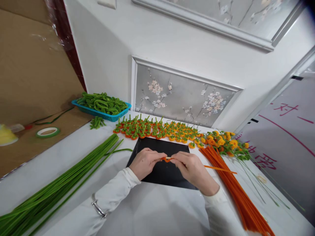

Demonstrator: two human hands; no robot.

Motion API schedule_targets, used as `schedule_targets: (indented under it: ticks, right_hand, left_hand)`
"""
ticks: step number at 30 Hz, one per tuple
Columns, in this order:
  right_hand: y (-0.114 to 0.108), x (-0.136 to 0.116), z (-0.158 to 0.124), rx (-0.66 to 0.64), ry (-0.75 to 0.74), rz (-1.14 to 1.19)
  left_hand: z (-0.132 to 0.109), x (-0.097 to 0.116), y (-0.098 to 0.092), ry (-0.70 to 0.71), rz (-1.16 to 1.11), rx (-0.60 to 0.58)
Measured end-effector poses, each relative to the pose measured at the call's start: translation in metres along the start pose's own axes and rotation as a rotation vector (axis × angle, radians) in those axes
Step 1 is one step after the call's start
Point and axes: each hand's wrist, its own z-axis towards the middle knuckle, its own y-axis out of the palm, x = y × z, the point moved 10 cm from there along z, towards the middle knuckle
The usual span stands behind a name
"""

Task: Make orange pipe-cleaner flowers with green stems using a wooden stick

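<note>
My left hand (147,162) and my right hand (190,167) meet over a black mat (159,178), fingertips pinched. Between them lies a short pale stick (168,158), with an orange pipe cleaner (167,160) curled against it. Both hands grip the two ends of this small piece; the fingers hide most of it. A straight orange length (221,169) sticks out to the right behind my right hand. Just beyond the mat stand rows of small orange pipe-cleaner pieces (141,132) with green stems, yellow-orange ones (180,134) beside them.
Green pipe cleaners (73,177) lie at left, an orange bundle (236,193) at right. A blue basket (108,117) holds green looped pieces. Yellow-orange flowers (221,141) lie at the back right. Green tape (48,132) sits on cardboard, and a framed panel (182,95) borders the table's back.
</note>
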Motion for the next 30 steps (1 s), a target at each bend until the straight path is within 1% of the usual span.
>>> schedule_targets:
  ticks: [4,7,9,12,15,17,20,22,24,27,30]
  right_hand:
    - [-0.013,0.014,0.005,0.101,0.038,0.061]
    - [-0.016,0.028,0.008,0.104,0.088,0.133]
    - [-0.012,0.04,0.008,0.061,0.143,0.178]
    - [0.004,0.056,0.005,-0.048,0.232,0.258]
    - [0.024,0.061,0.0,-0.191,0.271,0.346]
    - [0.034,0.057,-0.004,-0.265,0.277,0.398]
    - [0.037,0.048,-0.008,-0.29,0.271,0.414]
    - [0.037,0.038,-0.009,-0.298,0.232,0.352]
    - [0.035,0.024,-0.009,-0.298,0.165,0.255]
    - [0.027,0.003,-0.008,-0.245,0.065,0.086]
    - [0.016,-0.008,-0.007,-0.176,0.018,-0.052]
  left_hand:
    - [-0.001,0.01,0.009,0.087,-0.022,-0.069]
    - [-0.001,0.016,0.008,0.14,-0.076,-0.044]
    - [-0.001,0.021,0.005,0.174,-0.132,-0.01]
    - [-0.001,0.027,-0.001,0.203,-0.183,0.037]
    - [0.0,0.031,-0.006,0.178,-0.174,0.058]
    - [0.0,0.031,-0.009,0.14,-0.152,0.064]
    - [0.0,0.026,-0.014,0.088,-0.11,0.1]
    - [-0.001,0.019,-0.016,0.048,-0.081,0.133]
    - [-0.001,0.012,-0.016,0.015,-0.051,0.142]
    - [-0.001,0.005,-0.014,-0.005,-0.014,0.123]
    - [-0.001,0.002,-0.013,-0.009,-0.006,0.121]
